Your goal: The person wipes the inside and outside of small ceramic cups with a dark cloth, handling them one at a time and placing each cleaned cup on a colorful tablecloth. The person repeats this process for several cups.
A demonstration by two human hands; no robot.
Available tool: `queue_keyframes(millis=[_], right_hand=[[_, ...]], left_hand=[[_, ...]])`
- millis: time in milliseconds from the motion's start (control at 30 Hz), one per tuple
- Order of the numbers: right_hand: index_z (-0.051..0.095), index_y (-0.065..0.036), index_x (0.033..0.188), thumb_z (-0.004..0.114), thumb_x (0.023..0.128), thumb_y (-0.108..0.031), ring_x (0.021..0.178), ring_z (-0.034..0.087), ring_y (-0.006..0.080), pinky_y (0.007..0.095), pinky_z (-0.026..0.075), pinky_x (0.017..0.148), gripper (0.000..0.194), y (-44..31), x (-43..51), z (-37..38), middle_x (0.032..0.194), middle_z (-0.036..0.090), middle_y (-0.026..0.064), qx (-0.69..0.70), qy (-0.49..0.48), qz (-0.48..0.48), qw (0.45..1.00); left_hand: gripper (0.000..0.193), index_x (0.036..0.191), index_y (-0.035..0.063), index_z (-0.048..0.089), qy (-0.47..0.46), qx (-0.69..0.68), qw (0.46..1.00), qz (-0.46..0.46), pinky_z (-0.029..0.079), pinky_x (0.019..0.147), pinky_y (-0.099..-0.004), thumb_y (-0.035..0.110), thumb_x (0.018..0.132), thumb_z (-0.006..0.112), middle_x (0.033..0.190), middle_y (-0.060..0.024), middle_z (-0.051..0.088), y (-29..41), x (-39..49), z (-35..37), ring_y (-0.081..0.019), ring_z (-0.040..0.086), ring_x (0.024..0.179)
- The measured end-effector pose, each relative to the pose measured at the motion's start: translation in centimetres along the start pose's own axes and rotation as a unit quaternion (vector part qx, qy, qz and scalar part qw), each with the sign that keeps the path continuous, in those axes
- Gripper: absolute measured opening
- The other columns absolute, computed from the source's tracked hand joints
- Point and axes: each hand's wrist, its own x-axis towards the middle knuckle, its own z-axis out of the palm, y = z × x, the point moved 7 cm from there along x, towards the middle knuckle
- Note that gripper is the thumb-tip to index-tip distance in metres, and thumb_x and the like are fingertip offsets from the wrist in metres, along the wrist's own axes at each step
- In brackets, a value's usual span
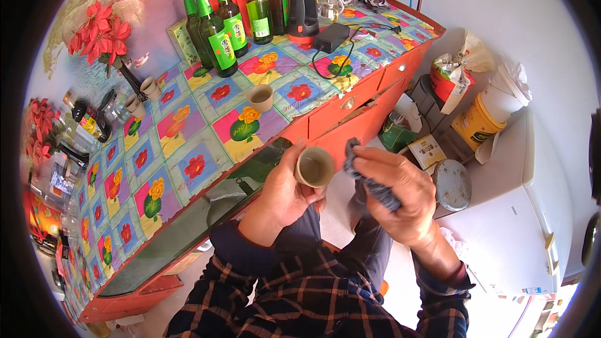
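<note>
My left hand [281, 188] grips a small beige cup [315, 167], tilted so that its inside faces up towards me. To the right of it, my right hand [404, 192] holds a crumpled dark grey cloth [375, 185]; cloth and cup are apart. Both hands are in front of the red cabinet's edge, above my lap. A similar beige cup [260, 98] stands upright on the flowered tablecloth [195, 129] beyond my left hand. Two more such cups, one [150, 88] by the vase and one [135, 105] nearer the jars, stand at the left.
Several green glass bottles [220, 49] stand at the back beside a black and red device [304, 14]. A black box [331, 37] with a cable lies near them. Artificial red flowers [101, 33] are at the left. A white chest appliance [497, 216] and buckets [479, 124] stand right.
</note>
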Motion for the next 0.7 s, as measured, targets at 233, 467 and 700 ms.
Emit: queue_keyframes(millis=[233,467,700], right_hand=[[0.078,-0.007,0.121,0.073,0.071,-0.016,0.089,0.071,0.0227,0.0323,0.055,0.063,0.052,-0.4,-0.4,3.7,0.137,0.073,0.0081,-0.263,-0.149,-0.193,0.934],[0.073,0.001,0.126,0.073,0.081,0.013,0.100,0.077,0.0246,0.0333,0.061,0.084,0.047,2.6,-4.1,4.8,0.122,0.075,0.0092,0.114,-0.105,0.123,0.980],[0.073,0.004,0.125,0.069,0.092,0.011,0.104,0.074,0.0166,0.0285,0.057,0.091,0.034,2.9,-4.9,1.1,0.122,0.076,0.0139,0.166,0.045,0.254,0.952]], left_hand=[[0.064,0.088,0.0171,0.064,0.028,0.029,0.994,-0.098,0.042,0.041,-0.0337,0.070,0.112,0.037,0.057,0.0009,0.049,-1.2,-0.2,0.8,-0.0133,0.046,0.044],[0.054,0.101,0.0083,0.068,0.034,0.257,0.963,0.071,0.048,0.053,-0.0312,0.058,0.115,0.049,0.075,-0.0003,0.059,0.1,0.3,0.2,-0.0103,0.054,0.061],[0.065,0.131,0.0036,0.061,-0.057,0.004,0.997,0.041,0.068,0.085,-0.0455,0.061,0.101,0.068,0.114,-0.0135,0.074,-2.1,0.4,-1.9,-0.0244,0.077,0.097]])
